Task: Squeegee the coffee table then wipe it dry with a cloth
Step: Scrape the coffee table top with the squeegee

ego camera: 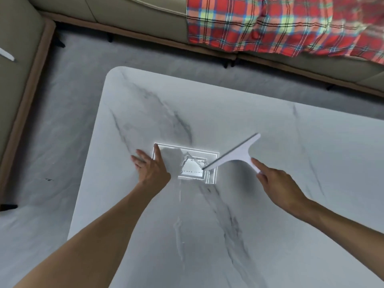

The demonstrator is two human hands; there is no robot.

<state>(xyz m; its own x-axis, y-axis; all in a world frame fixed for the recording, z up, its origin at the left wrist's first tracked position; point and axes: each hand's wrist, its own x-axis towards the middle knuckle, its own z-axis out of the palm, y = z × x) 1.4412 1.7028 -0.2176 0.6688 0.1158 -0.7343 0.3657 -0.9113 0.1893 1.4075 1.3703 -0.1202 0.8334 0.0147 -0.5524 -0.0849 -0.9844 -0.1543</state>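
Our right grip (278, 183) holds the squeegee (239, 150) by its handle, blade tilted with its low tip on the counter (270, 235) at the bright reflection (193, 172), while our left grip (151, 169) lies flat beside that reflection, likely bracing us.

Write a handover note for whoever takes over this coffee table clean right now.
Left hand: open, flat on the coffee table.
Right hand: holds the white squeegee by its handle, with one blade end down at the wet patch mid-table.
Done: squeegeeing is under way, extent unclear. A water streak shows on the near side.
Left: finish squeegeeing, then wipe dry. No cloth in view.
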